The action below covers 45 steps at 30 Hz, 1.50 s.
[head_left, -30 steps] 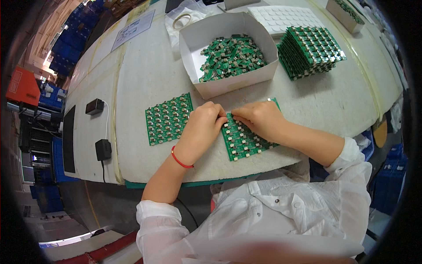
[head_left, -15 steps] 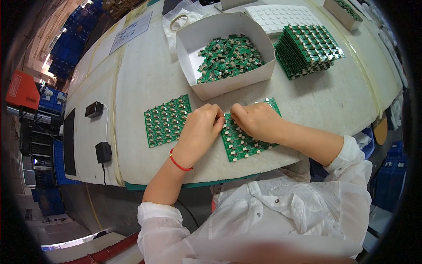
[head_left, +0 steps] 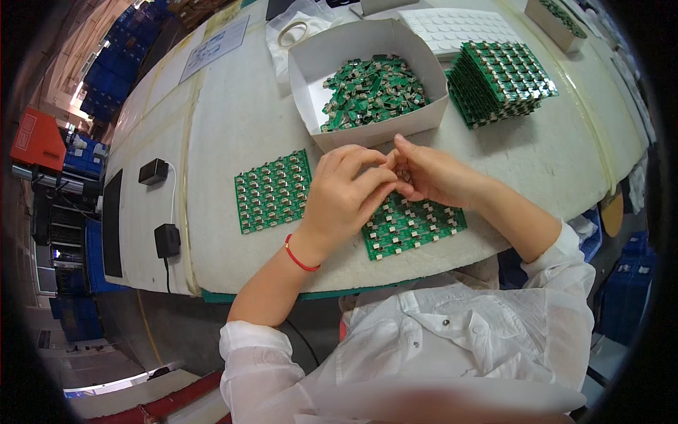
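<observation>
My left hand (head_left: pixel 346 189), with a red cord at the wrist, has its fingers bent and pinched against the fingers of my right hand (head_left: pixel 439 175). My right hand is curled, its thumb raised. Whatever they grip between them is small and mostly hidden. Both hands are above the upper part of a green circuit board panel (head_left: pixel 413 232) with rows of small metal connectors, and cover some of it. A second such panel (head_left: pixel 272 192) lies flat to the left of my left hand.
Beyond my hands, a white open box (head_left: pixel 381 134) holds a heap of small green circuit boards (head_left: pixel 374 92). A stack of panels (head_left: pixel 501 81) stands to its right, near a white tray (head_left: pixel 459 30). Two black adapters (head_left: pixel 167 242) lie at left; a tape roll (head_left: pixel 292 33) lies behind.
My hands have lifted off the right panel and come together above it. My right hand has turned, its thumb now pointing up. The view has shifted slightly.
</observation>
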{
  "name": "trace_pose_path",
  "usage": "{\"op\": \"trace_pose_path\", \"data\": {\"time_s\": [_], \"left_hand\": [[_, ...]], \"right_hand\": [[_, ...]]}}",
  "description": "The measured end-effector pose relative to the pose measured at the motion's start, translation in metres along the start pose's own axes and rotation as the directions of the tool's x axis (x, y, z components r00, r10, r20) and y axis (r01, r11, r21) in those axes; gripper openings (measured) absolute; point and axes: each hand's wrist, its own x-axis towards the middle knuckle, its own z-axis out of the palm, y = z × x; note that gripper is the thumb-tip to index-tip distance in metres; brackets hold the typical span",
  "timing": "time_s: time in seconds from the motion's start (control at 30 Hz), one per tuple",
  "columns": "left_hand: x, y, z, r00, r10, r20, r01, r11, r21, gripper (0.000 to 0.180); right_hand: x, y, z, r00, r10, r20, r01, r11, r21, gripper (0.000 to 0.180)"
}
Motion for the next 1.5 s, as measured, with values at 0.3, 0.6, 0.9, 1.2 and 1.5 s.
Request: {"op": "trace_pose_path", "data": {"time_s": [0.3, 0.6, 0.9, 1.2, 1.5], "left_hand": [[-0.002, -0.002, -0.015, 0.922, -0.343, 0.181, 0.343, 0.939, 0.033, 0.011], [-0.004, -0.002, -0.028, 0.745, -0.384, 0.545, 0.372, 0.918, 0.138, 0.02], [-0.012, 0.006, -0.022, 0.807, -0.35, 0.475, 0.27, 0.935, 0.231, 0.015], [-0.008, 0.007, -0.025, 0.811, -0.351, 0.468, 0.283, 0.936, 0.21, 0.015], [-0.009, -0.001, -0.021, 0.814, -0.354, 0.46, 0.301, 0.935, 0.188, 0.014]], "right_hand": [[-0.002, 0.006, -0.005, 0.957, -0.289, 0.009, 0.241, 0.781, -0.577, 0.033], [-0.003, 0.034, 0.006, 0.732, -0.574, 0.366, 0.376, -0.107, -0.92, 0.011], [-0.003, 0.036, 0.01, 0.742, -0.535, 0.404, 0.306, -0.266, -0.914, 0.016], [-0.004, 0.036, 0.009, 0.763, -0.486, 0.427, 0.303, -0.314, -0.9, 0.021], [-0.003, 0.039, 0.006, 0.788, -0.521, 0.328, 0.291, -0.155, -0.944, 0.016]]}}
